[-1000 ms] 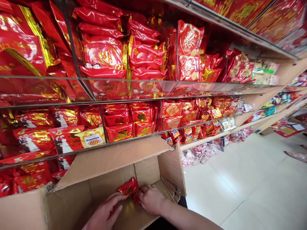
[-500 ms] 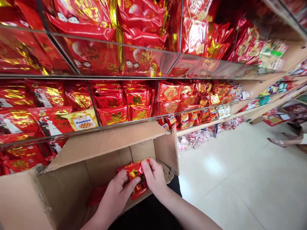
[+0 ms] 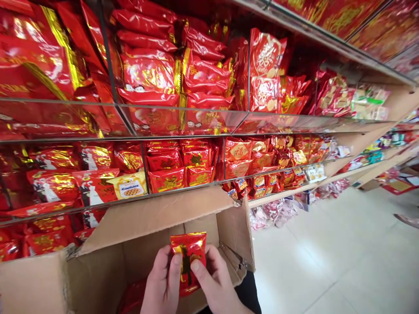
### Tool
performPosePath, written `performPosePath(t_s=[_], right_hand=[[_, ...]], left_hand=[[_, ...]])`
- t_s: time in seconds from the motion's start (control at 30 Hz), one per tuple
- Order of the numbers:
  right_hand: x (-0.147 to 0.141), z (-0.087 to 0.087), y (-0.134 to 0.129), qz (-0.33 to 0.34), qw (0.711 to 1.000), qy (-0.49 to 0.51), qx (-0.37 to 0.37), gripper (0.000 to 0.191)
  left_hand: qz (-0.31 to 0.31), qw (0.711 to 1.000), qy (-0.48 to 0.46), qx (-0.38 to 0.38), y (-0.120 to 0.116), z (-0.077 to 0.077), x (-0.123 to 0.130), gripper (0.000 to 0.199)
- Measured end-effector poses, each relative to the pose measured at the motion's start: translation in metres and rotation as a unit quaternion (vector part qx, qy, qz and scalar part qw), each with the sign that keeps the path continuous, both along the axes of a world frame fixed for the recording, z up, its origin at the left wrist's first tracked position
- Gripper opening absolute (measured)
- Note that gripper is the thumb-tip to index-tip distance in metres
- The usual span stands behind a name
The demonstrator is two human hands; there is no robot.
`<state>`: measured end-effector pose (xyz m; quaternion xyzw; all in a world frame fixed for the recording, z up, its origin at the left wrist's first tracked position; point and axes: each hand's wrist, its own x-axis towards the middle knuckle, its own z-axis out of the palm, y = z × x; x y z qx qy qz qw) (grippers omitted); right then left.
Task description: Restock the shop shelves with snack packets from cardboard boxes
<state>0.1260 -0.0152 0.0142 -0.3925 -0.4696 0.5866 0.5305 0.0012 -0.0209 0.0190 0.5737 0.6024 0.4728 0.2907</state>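
A shiny red packet (image 3: 189, 248) with gold and dark print is held upright between both hands, over an open cardboard box (image 3: 157, 220). My left hand (image 3: 163, 279) grips its left edge, thumb on the front. On the right side, my right hand (image 3: 214, 277) pinches the same packet, its thumb pressed on the front. Lower in the box, more red packaging (image 3: 132, 296) lies partly hidden behind my left hand.
Shelves behind the box hold rows of red and gold packets (image 3: 166, 179), with a yellow cookie packet (image 3: 130, 185) at a clear divider (image 3: 145, 168). Bagged goods (image 3: 275, 213) lie low beside the tiled floor (image 3: 304, 253). Part of a person's shoe (image 3: 406, 219) shows at the right.
The view has tilted up, so shelves and box sit lower in the picture. Both hands have turned the red packet upright, its front facing the camera.
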Motion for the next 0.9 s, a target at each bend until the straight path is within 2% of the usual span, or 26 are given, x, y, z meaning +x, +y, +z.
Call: performPosePath(t_s=[0.1,0.17,0.2,0.27,0.33,0.4,0.47,0.53,0.6,0.73,0.9], right_hand=[[0.022,0.009,0.003,0.043,0.996,-0.073,0.013,0.022],[0.043,0.028,0.017,0.016,0.982,-0.167,0.087,0.02],[0.053,0.041,0.029,-0.012,0.965,-0.221,0.141,0.019],[0.066,0.073,0.056,-0.066,0.904,-0.333,0.26,0.021],[0.066,0.106,0.086,-0.1,0.82,-0.43,0.365,0.026],[0.055,0.131,0.113,-0.122,0.724,-0.51,0.449,0.033],[0.036,0.145,0.135,-0.119,0.641,-0.569,0.501,0.038],[0.016,0.148,0.152,-0.094,0.596,-0.598,0.527,0.04],[0.0,0.145,0.164,-0.057,0.593,-0.6,0.535,0.041],[-0.019,0.136,0.18,-0.006,0.647,-0.556,0.522,0.035],[-0.028,0.132,0.194,-0.023,0.691,-0.493,0.528,0.021]], left_hand=[[-0.083,0.996,0.029,0.008,-0.005,0.007,-0.013,0.022],[-0.103,0.988,0.095,0.057,-0.004,0.019,-0.025,0.024],[-0.102,0.979,0.141,0.102,0.0,0.027,-0.031,0.025],[-0.095,0.939,0.247,0.219,0.013,0.047,-0.042,0.025],[-0.084,0.888,0.338,0.3,0.033,0.067,-0.047,0.03],[-0.048,0.858,0.412,0.302,0.054,0.082,-0.044,0.031],[-0.012,0.844,0.47,0.257,0.069,0.089,-0.034,0.036],[0.003,0.845,0.491,0.212,0.077,0.088,-0.021,0.044],[0.012,0.853,0.487,0.185,0.081,0.083,-0.009,0.051],[0.05,0.859,0.491,0.135,0.085,0.072,0.003,0.063],[0.075,0.859,0.495,0.112,0.088,0.068,0.004,0.061]])
